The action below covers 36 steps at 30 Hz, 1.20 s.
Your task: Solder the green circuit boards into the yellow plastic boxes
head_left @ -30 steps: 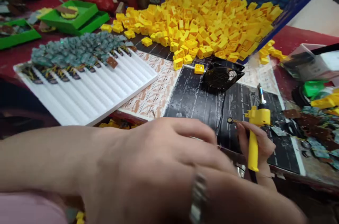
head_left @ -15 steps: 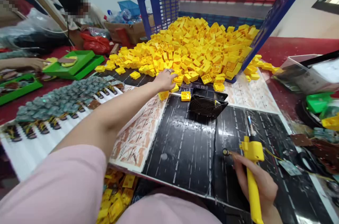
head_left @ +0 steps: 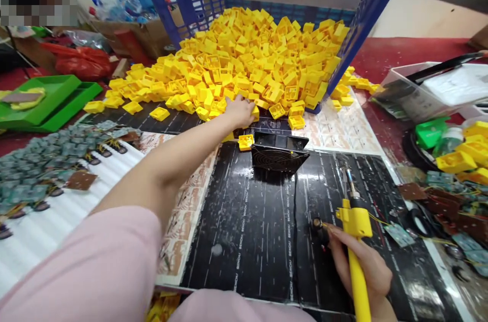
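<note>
My left hand (head_left: 241, 111) stretches out to the front edge of a heap of small yellow plastic cases (head_left: 263, 53). Its fingers are spread over several of them, and the fingertips are partly hidden. One yellow case (head_left: 246, 142) lies apart, beside a black fan (head_left: 280, 154) on the bench. At the right, my right hand (head_left: 368, 263) is closed around a yellow soldering iron (head_left: 358, 276), its metal tip pointing up and away. A small round part (head_left: 317, 222) with short leads is at the fingertips of this same hand.
A blue plastic basket (head_left: 366, 32) on its side holds the heap. To the left are green trays (head_left: 72, 108) and rows of wired circuit boards (head_left: 26, 169). A clear bin (head_left: 423, 88) and loose boards (head_left: 400, 234) are on the right. Another person sits far left.
The view has turned left-to-right, so the heap and fan appear further left. My left hand reaches slightly deeper among the cases. My right hand still holds the soldering iron and round part.
</note>
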Each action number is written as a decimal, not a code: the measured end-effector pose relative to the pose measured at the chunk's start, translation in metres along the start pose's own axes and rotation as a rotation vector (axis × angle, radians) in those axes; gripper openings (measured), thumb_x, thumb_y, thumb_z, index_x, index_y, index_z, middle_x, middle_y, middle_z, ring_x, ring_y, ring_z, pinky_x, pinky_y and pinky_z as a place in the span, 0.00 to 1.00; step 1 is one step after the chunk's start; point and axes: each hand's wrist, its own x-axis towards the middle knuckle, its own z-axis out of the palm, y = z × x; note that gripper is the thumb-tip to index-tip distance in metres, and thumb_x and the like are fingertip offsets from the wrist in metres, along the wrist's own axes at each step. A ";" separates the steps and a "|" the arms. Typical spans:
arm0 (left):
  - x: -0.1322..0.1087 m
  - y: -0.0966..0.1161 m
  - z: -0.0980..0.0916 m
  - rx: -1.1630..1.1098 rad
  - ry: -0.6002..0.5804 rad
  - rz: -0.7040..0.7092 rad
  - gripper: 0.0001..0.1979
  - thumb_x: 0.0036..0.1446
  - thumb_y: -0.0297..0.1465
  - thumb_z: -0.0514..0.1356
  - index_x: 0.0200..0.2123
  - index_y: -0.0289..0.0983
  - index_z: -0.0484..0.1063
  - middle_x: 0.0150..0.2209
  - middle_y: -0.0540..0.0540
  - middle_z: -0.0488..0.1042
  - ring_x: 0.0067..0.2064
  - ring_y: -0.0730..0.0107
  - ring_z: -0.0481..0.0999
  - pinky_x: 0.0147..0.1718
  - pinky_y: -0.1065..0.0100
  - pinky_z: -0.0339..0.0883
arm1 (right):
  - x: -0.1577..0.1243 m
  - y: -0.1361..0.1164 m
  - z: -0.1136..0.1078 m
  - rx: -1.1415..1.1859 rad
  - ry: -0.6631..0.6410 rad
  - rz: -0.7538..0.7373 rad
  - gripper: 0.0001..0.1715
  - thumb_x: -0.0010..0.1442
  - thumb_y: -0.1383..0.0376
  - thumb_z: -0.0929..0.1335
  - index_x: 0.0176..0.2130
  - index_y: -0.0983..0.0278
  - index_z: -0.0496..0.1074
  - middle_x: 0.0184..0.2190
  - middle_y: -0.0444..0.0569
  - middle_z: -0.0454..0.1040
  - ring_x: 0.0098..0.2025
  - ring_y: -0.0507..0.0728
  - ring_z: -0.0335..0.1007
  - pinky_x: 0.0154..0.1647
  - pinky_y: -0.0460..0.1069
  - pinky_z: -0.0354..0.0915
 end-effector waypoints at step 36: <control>-0.162 -0.038 0.011 -0.146 -0.373 0.359 0.30 0.64 0.49 0.60 0.67 0.47 0.70 0.70 0.39 0.67 0.72 0.44 0.62 0.68 0.45 0.56 | -0.004 0.003 0.005 -0.106 0.071 0.033 0.05 0.65 0.66 0.74 0.43 0.59 0.76 0.30 0.40 0.82 0.23 0.52 0.77 0.28 0.44 0.72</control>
